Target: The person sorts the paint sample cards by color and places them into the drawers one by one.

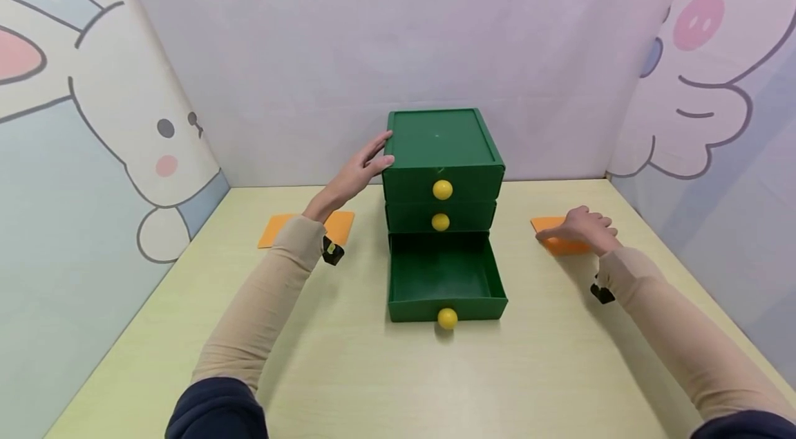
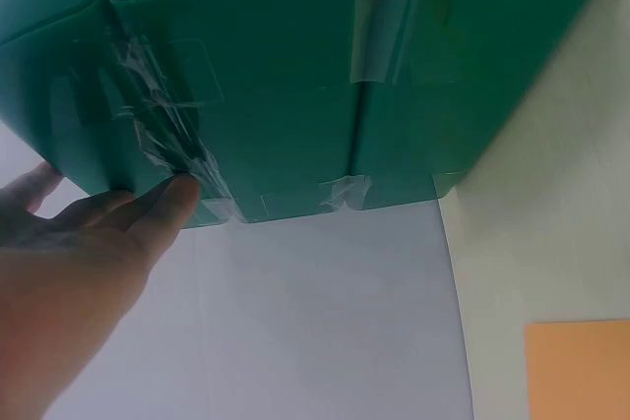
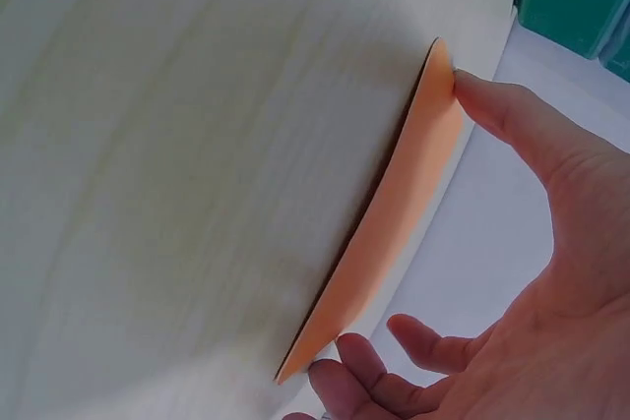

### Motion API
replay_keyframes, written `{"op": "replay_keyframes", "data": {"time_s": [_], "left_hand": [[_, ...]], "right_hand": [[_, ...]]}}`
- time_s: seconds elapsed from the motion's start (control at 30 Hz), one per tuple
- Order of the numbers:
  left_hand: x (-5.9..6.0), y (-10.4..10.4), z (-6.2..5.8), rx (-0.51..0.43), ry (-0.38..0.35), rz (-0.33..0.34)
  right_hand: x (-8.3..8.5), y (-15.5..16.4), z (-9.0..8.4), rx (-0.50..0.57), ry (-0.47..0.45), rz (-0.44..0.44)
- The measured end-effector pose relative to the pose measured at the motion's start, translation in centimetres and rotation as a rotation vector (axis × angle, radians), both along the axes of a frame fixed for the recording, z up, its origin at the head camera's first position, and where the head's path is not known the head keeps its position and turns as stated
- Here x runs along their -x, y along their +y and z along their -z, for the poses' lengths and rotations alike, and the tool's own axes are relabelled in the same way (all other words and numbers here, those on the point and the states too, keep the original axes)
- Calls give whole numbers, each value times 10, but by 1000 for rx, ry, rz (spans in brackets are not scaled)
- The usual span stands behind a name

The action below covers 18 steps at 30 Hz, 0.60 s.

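Head view: cabinet (image 1: 443,148) at centre is steadied by flat left hand (image 1: 361,173); card (image 1: 555,235), right, is pinched by right hand (image 1: 581,230) for lifting.

A drawer cabinet (image 1: 443,169) stands at the middle of the table (image 1: 348,370), near the back wall (image 1: 373,31). Its lowest drawer (image 1: 445,280) juts forward. One card (image 1: 305,228) lies left of it, another card (image 1: 560,238) right, under the right hand (image 1: 581,230). The left hand (image 1: 357,173) touches the cabinet's left side.

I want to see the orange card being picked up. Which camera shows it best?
The right wrist view: the orange card bends up off the table, pinched at its edges by the right hand. The head view shows it mostly covered by that hand. The left wrist view shows only another card.
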State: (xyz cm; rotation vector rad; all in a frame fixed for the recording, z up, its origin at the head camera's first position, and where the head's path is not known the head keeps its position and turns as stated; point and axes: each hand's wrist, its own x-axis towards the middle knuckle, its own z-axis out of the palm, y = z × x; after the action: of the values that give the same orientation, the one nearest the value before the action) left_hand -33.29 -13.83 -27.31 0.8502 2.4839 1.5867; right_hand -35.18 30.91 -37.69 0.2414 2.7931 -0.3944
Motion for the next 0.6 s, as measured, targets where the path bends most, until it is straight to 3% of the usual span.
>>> {"op": "replay_keyframes", "data": {"time_s": [0.17,0.4,0.6], "left_hand": [[1,0,0,-11,0,6],[1,-1,0,-4,-2,2],[2,0,1,1,1,0]], "right_hand": [[2,-2,0,20,10,0],[-2,-12,-10,-14,126,-130],[-20,-27,-30,11,240,-258]]}}
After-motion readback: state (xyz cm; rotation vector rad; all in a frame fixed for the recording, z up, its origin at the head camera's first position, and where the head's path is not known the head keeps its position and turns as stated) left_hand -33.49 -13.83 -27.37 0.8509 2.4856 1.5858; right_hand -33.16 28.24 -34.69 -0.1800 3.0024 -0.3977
